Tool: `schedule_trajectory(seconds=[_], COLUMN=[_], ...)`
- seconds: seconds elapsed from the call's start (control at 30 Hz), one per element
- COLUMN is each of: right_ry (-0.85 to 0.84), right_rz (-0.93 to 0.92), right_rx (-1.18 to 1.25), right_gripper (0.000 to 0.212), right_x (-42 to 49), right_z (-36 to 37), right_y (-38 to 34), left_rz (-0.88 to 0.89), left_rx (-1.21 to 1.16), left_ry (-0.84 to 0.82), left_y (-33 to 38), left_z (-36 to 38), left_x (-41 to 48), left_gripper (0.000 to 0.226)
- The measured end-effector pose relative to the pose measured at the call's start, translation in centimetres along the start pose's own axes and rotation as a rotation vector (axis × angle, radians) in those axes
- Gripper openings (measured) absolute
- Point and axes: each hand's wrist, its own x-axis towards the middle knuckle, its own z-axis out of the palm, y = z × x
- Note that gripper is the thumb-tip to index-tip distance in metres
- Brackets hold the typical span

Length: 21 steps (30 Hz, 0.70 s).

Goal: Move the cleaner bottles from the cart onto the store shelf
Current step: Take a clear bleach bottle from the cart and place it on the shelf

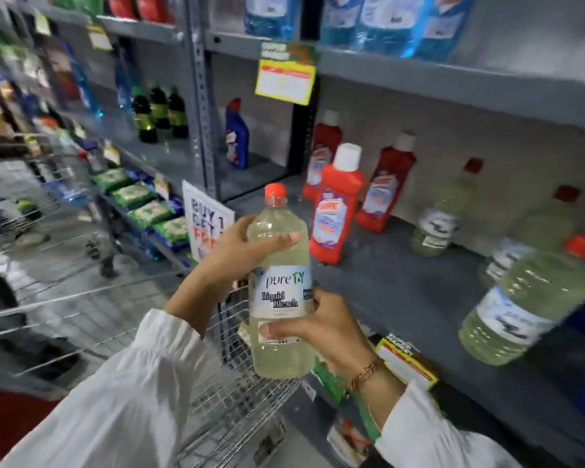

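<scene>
Head view. I hold one liquid bleach bottle point(279, 288) upright in both hands, above the near right corner of the wire cart point(122, 298) and just left of the grey store shelf point(402, 285). My left hand point(240, 251) wraps the bottle's upper body from the left; my right hand point(325, 329) closes around its lower body from the right, a bracelet point(365, 373) at the wrist. The cap is orange and the liquid pale yellow-green.

On the shelf stand three red bottles point(338, 211) with white caps, and, further right, four pale bleach bottles point(524, 305); those at the far right are blurred, so that count is uncertain. One blue bottle point(237, 136) stands in the far bay, and three dark bottles point(159, 113) left of it.

The cart's contents are smeared by motion and cannot be identified. A white sign point(206, 221) behind my left hand is partly hidden.
</scene>
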Motion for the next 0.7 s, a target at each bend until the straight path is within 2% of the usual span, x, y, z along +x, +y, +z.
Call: schedule_trajectory(seconds=[0.07, 0.1, 0.2, 0.27, 0.37, 0.5, 0.57, 0.7], right_ry=[0.129, 0.193, 0.434, 0.616, 0.768, 0.876, 0.917, 0.994], right_rz=[-0.015, -0.029, -0.076, -0.086, -0.041, 0.061, 0.086, 0.084], right_rx=[-0.064, -0.105, -0.188, -0.229, -0.195, -0.124, -0.125, -0.223], right_gripper=[0.059, 0.058, 0.065, 0.069, 0.069, 0.066, 0.067, 0.089], right_x=[-0.8, -1.1, -1.3, -0.3, 1.6, 3.6, 4.6, 5.5], right_z=[-2.4, -3.6, -7.3, -9.4, -12.2, -14.3, -14.7, -14.0], right_y=[0.4, 0.6, 1.7, 3.3, 5.2, 6.7, 7.6, 9.2], left_rz=[0.046, 0.077, 0.173, 0.228, 0.317, 0.32, 0.334, 0.376], left_rx=[0.081, 0.142, 0.273, 0.282, 0.382, 0.374, 0.406, 0.396], left_ry=[-0.111, -0.185, -0.319, -0.367, -0.381, -0.433, -0.444, -0.477], left_y=[1.4, 2.1, 3.4, 3.5, 3.4, 1.7, 0.9, -0.5], left_z=[3.0, 4.6, 9.5, 12.7, 16.9, 20.1, 20.8, 21.1], left_x=[0.9, 1.6, 3.8, 5.6, 7.2, 9.2, 10.0, 10.8], left_gripper=[0.025, 0.018, 0.018, 0.027, 0.039, 0.047, 0.068, 0.084])
